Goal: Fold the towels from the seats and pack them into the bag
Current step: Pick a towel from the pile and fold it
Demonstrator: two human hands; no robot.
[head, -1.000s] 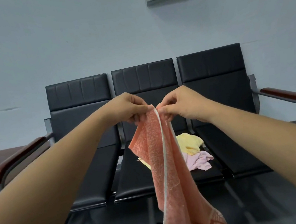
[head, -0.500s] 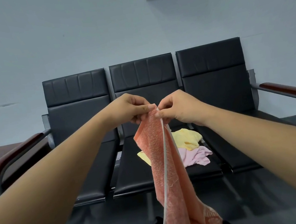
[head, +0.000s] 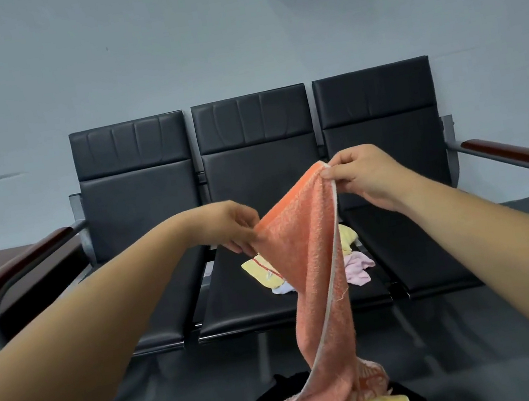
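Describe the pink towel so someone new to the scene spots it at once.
On the black three-seat bench by the wall, look at the middle seat. Of the towels lying there, the pink towel is the crumpled one at the right edge, pale pink against the yellow towel beside it.

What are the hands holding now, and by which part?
The orange towel, by its top edge: the left hand pinches the lower end, the right hand pinches the higher corner.
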